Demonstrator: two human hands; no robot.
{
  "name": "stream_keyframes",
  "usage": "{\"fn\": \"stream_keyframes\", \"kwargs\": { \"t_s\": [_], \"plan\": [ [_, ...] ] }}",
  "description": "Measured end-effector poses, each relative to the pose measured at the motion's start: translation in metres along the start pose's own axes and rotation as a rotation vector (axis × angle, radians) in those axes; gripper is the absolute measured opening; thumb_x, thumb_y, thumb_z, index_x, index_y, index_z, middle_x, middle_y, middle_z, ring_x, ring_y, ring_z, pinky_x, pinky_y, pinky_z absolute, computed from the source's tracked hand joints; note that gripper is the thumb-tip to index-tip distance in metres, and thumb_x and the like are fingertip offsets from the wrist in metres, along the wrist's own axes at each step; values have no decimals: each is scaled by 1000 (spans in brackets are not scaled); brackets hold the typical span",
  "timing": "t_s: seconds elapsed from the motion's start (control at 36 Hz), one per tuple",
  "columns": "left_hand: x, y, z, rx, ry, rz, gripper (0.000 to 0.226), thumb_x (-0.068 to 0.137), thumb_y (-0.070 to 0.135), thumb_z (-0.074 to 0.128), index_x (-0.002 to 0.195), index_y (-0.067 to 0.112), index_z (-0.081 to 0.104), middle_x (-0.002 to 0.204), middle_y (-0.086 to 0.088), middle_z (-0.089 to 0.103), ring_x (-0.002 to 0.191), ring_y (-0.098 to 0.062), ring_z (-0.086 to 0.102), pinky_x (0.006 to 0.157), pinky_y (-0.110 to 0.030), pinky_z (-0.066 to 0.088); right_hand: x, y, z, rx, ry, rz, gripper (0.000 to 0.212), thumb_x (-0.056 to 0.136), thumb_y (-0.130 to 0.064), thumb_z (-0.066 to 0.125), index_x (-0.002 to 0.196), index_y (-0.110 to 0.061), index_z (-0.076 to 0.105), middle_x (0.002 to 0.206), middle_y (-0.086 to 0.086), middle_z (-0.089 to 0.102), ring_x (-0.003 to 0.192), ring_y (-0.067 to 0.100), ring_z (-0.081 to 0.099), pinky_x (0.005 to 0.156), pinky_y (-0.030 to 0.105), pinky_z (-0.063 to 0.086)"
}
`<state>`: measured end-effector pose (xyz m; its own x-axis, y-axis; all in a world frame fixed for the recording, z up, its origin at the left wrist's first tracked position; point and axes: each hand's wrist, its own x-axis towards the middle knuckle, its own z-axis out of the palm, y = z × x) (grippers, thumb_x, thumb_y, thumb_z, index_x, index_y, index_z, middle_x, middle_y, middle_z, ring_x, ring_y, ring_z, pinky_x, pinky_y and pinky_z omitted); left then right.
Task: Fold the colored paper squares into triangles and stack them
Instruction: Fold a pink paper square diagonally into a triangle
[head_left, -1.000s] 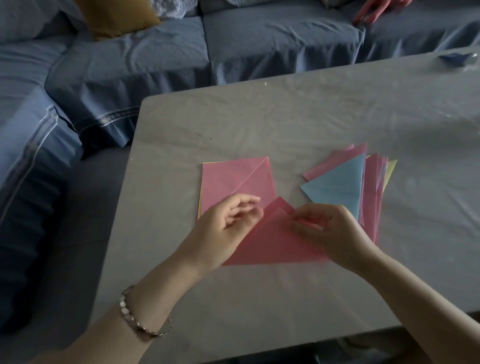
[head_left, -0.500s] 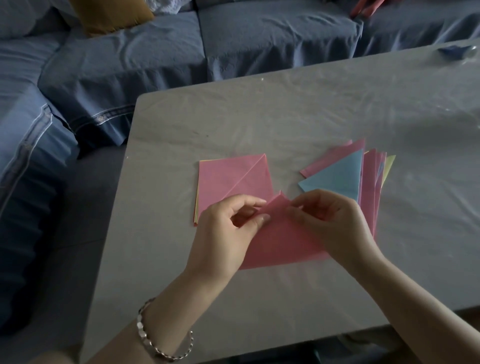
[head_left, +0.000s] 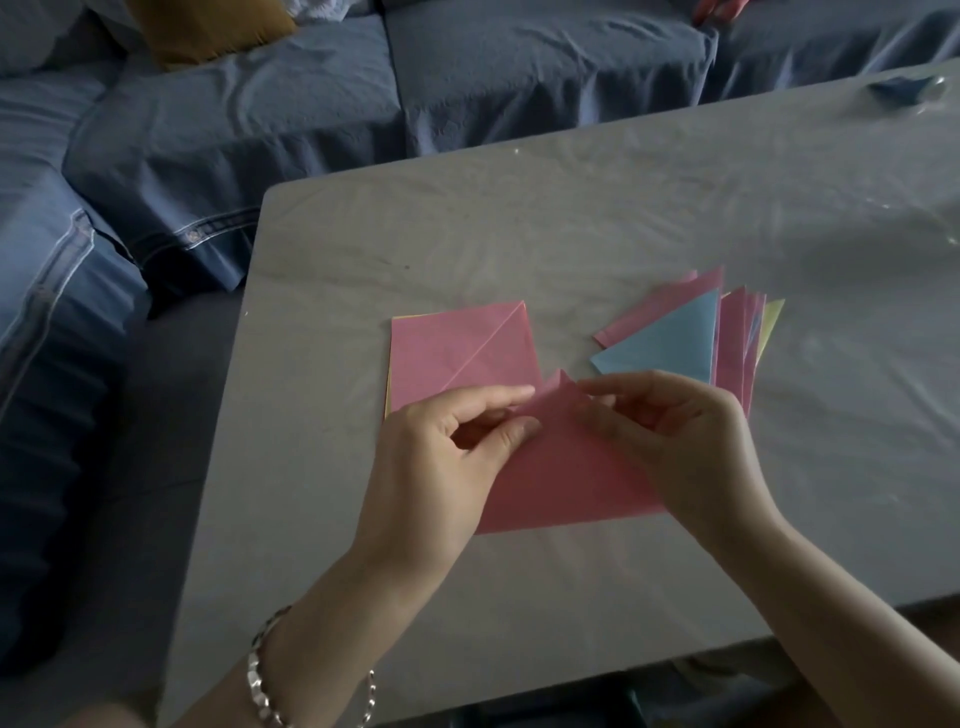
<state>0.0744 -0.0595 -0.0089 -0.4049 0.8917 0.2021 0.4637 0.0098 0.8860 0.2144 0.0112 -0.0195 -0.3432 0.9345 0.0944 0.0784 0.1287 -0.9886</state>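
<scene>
A pink paper (head_left: 566, 478), folded into a triangle, lies on the grey table (head_left: 519, 249) with its tip raised. My left hand (head_left: 441, 457) pinches the paper's left side near the tip between thumb and forefinger. My right hand (head_left: 680, 441) pinches the right side of the tip. Behind my left hand sits a pile of flat squares (head_left: 457, 353), pink on top with a diagonal crease and yellow underneath. To the right lies a stack of folded triangles (head_left: 670, 338), a blue one on top of pink ones and a yellow one.
A blue sofa (head_left: 467, 78) wraps round the table's far and left sides, with a mustard cushion (head_left: 208, 26) on it. A small dark blue object (head_left: 904, 88) sits at the table's far right corner. The table's near edge runs just below my forearms.
Both hands have lifted the pink triangle's tip off the table and closed in on it. The right hand has moved up towards the tip.
</scene>
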Motion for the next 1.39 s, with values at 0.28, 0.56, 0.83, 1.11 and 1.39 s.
{"fn": "stream_keyframes", "kwargs": {
  "t_s": [0.28, 0.56, 0.83, 1.11, 1.39],
  "plan": [
    [0, -1, -2, -16, -4, -2, 35, 71, 9, 75, 83, 40, 66, 73, 20, 69, 66, 6, 63, 65, -6, 45, -2, -2, 1, 14, -20, 36, 12, 62, -25, 71, 69, -34, 70, 61, -14, 65, 58, -2, 55, 58, 11, 46],
    [-4, -3, -1, -2, -8, -26, 24, 73, 10, 74, 84, 31, 69, 68, 33, 62, 70, 12, 63, 66, -3, 43, -2, -2, 1, -21, -44, 69, 25, 71, -11, 74, 69, -36, 71, 67, -10, 70, 57, -5, 57, 58, 9, 46],
    [-2, -7, -2, 2, -56, -78, 18, 75, 11, 73, 82, 28, 71, 73, 15, 70, 66, 5, 63, 63, -7, 45, 1, -1, -1, -102, -160, 31, 25, 73, -7, 72, 73, -32, 70, 70, -19, 69, 65, -7, 62, 63, 4, 44],
    [17, -24, 14, -251, -169, -420, 20, 77, -1, 69, 64, 15, 67, 51, 8, 64, 49, -3, 57, 50, -17, 51, 19, 19, -7, -647, -220, -419, 11, 75, -19, 67, 84, -18, 75, 83, -4, 65, 87, 9, 53, 80, 10, 38],
    [30, -96, 52, -285, 292, -722, 15, 75, 8, 73, 67, 17, 66, 65, 2, 65, 64, -11, 60, 67, -21, 51, -7, 77, 10, -1045, -521, -388, 43, 92, -37, 30, 107, -24, 68, 116, -10, 65, 113, 17, 58, 89, 39, 49]
  ]
}}
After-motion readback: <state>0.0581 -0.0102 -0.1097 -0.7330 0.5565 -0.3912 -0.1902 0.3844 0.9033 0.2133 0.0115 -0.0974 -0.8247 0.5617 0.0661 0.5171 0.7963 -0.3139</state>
